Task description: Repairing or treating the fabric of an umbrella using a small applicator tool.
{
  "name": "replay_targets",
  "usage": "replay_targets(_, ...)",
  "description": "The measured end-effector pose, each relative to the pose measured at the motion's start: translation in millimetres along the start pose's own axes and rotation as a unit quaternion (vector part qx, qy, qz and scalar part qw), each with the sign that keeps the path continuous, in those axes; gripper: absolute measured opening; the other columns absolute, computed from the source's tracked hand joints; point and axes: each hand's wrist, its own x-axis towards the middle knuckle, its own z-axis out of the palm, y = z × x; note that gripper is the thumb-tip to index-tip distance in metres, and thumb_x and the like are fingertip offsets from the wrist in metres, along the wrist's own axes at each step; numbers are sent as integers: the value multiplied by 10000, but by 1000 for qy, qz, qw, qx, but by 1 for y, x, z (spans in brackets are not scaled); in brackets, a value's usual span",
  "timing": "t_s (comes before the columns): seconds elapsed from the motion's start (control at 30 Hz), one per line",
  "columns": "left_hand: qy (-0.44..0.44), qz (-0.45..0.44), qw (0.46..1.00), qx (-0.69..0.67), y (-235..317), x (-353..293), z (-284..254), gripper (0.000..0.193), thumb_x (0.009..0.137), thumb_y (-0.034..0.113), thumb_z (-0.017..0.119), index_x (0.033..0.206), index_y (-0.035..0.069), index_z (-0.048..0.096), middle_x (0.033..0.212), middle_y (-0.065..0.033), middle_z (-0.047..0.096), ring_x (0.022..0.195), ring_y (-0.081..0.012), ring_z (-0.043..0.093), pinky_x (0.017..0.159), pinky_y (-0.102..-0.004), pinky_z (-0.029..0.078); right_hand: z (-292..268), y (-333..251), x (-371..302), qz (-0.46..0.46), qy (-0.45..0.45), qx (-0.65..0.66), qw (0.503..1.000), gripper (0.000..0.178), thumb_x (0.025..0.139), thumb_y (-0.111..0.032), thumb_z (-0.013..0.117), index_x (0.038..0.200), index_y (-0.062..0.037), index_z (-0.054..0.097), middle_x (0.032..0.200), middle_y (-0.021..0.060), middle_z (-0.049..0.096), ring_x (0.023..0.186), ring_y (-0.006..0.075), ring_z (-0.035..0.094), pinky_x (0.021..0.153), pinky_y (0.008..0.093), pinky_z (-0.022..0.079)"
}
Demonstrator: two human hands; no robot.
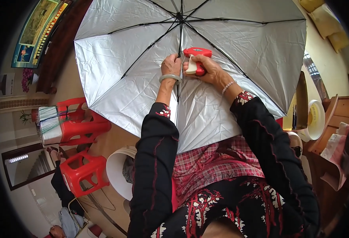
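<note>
An opened umbrella [142,91], silver on its inner side, spreads in front of me with its black ribs and hub [179,16] showing. My left hand [171,65] is closed at a black rib running down from the hub. What its fingertips pinch is small and mostly hidden; the rib passes right beside them. Just to the right, my right hand [208,69] grips a red and white pistol-shaped hand tool [197,52], its red head close to the same rib. The tool's exact kind is unclear. Both hands work over the silver cloth.
Red plastic stools [83,170] stand at the left, one carrying a bundle of thin rods [51,117]. A white bin [119,170] is beside my left arm. White tubs [315,119] and wooden furniture [341,115] are at the right. Another person [69,218] is at the lower left.
</note>
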Motion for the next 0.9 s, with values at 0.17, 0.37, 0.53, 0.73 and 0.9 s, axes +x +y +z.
replay_targets(0.17, 7, 21, 1000, 10, 2, 0, 1, 243, 736, 179, 461, 846, 10, 599, 835, -203, 588, 777, -346, 568, 707, -404, 447, -2, -3, 6, 31, -10, -17, 999, 278, 786, -122, 521, 1023, 9, 454, 853, 148, 588, 736, 268, 603, 719, 433, 508)
replay_targets(0.37, -12, 12, 1000, 0, 6, -3, -4, 245, 733, 175, 471, 864, 15, 600, 822, -197, 596, 765, -328, 580, 691, -381, 451, 4, -6, 9, 45, 14, -100, 994, 238, 791, -115, 505, 993, 8, 475, 850, 133, 590, 726, 233, 606, 695, 419, 517)
replay_targets(0.53, -4, 34, 999, 31, -1, 3, 3, 221, 729, 170, 472, 824, 7, 588, 775, -196, 585, 732, -331, 574, 668, -379, 448, -7, -3, 24, 9, 3, -165, 986, 210, 791, -108, 496, 967, 6, 482, 829, 119, 587, 709, 214, 604, 670, 407, 523)
replay_targets(0.73, 28, 85, 995, 34, -11, 4, 8, 200, 733, 157, 466, 814, 14, 581, 809, -219, 576, 764, -367, 560, 683, -431, 447, 1, -18, 1, 27, 9, -176, 984, 213, 796, -111, 492, 971, 6, 461, 797, 116, 574, 697, 225, 600, 641, 398, 524)
replay_targets(0.9, 0, 132, 971, 197, -44, 34, -34, 138, 720, 133, 488, 750, 11, 547, 760, -215, 561, 743, -369, 556, 659, -452, 449, 2, -53, -11, -3, -4, -171, 985, 240, 796, -111, 492, 1002, 2, 442, 802, 135, 570, 708, 246, 601, 642, 397, 524)
